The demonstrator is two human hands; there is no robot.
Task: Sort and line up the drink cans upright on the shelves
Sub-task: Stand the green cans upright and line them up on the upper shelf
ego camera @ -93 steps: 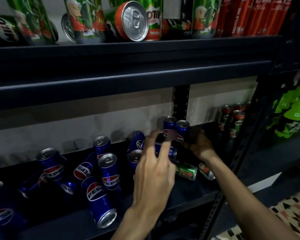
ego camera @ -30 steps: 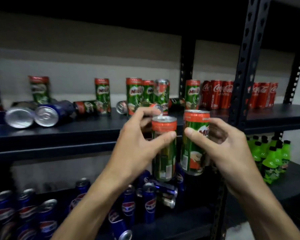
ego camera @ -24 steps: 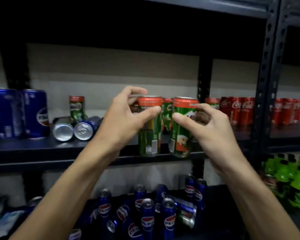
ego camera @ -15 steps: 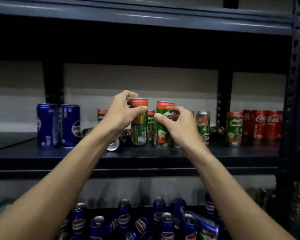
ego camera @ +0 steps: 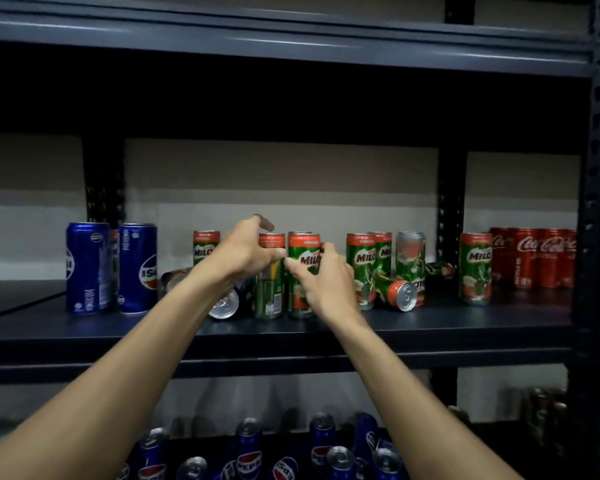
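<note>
Labels first. I read "MILO" on the green cans with red tops on the middle shelf, and "ORIGINAL" on the red band of some. At the left of that shelf stand two upright blue Pepsi cans, logos turned partly away. At the far right stands a row of red Coca-Cola cans, upright and touching one another.

The left hand grips the left Milo can by its upper half. Its fingers are curled round the can and one finger is lifted above the rim. The right hand grips the right Milo can. The thumb lies across the front beside the "MILO" lettering and the other fingers wrap the right side. Both cans are upright, side by side and touching or nearly so. Their bases appear to sit on the shelf board, though the light is too dim for me to confirm contact.

A silver-ended can lies on its side just left of the held pair. A fallen Milo can lies to the right among upright Milo cans. One more Milo can stands alone beside the Coca-Cola row. Pepsi-labelled cans crowd the lower shelf.
</note>
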